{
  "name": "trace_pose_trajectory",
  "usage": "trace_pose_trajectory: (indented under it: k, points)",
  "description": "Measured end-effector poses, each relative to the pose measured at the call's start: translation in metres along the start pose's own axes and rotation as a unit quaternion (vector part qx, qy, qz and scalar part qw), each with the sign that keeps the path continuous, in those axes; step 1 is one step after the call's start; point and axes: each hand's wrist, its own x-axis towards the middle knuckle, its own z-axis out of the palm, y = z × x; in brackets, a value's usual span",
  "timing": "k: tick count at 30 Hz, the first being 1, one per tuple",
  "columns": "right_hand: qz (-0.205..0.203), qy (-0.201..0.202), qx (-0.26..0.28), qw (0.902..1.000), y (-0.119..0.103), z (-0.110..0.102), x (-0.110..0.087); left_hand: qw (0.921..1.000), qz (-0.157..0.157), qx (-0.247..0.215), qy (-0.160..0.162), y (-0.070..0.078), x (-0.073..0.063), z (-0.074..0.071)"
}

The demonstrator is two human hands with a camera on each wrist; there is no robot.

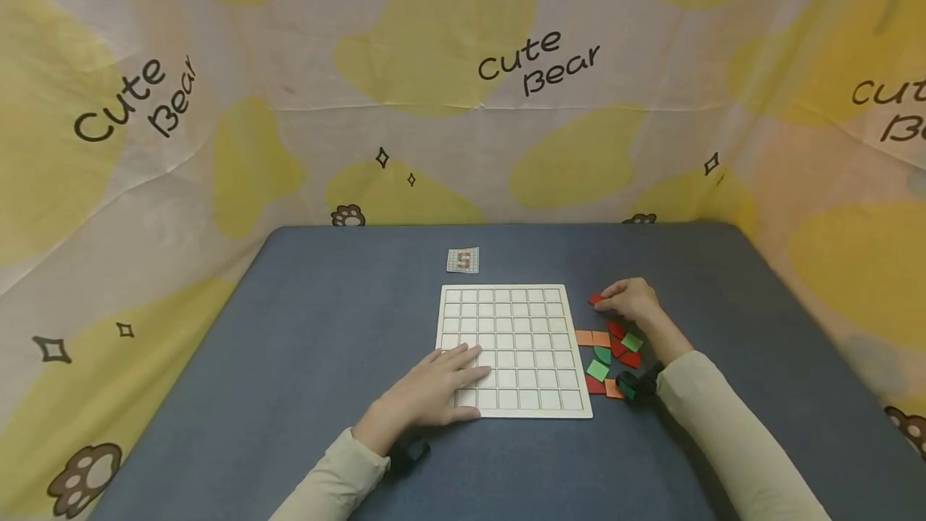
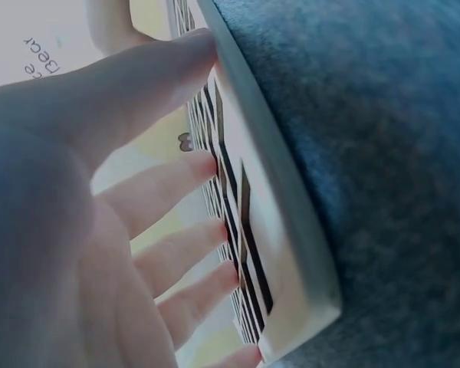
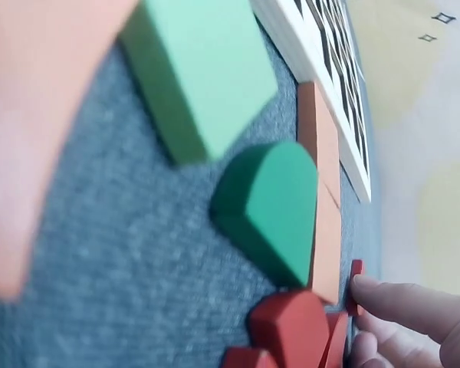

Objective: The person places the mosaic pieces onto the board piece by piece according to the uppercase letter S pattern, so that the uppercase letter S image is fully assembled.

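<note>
A white grid board (image 1: 535, 352) lies on the table, and my left hand (image 1: 437, 384) rests on its lower left part with fingers spread. In the left wrist view the left fingertips (image 2: 203, 165) touch the board's gridded face near its edge. Beyond the board's right side, my right hand (image 1: 631, 300) pinches a small red block (image 1: 596, 299) between thumb and fingers. The right wrist view shows that red block (image 3: 356, 287) at the fingertips, close to the tabletop. Beside the board lie several loose blocks: orange ones (image 1: 592, 338), light green (image 1: 597, 370), dark green (image 1: 602, 354) and red (image 1: 629, 358).
A small printed card (image 1: 463, 260) with a pattern on a grid lies behind the board. The blue-grey tabletop (image 1: 325, 304) reaches back to a patterned cloth (image 1: 434, 103). A black wrist strap (image 1: 637, 383) on the right arm overlaps the nearest blocks.
</note>
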Motion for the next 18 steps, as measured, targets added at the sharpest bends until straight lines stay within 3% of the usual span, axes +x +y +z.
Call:
trace_pose_trajectory:
  k: [9, 18]
  points:
    - [-0.022, -0.038, 0.038, 0.9983, 0.0036, -0.0012, 0.0021, 0.9999, -0.009, -0.014, -0.004, 0.0005, -0.0024, -0.0008]
    - [-0.044, -0.027, 0.013, 0.9986, 0.0041, -0.0007, 0.0077, 0.9997, -0.017, -0.014, -0.003, 0.0020, -0.0032, 0.0006]
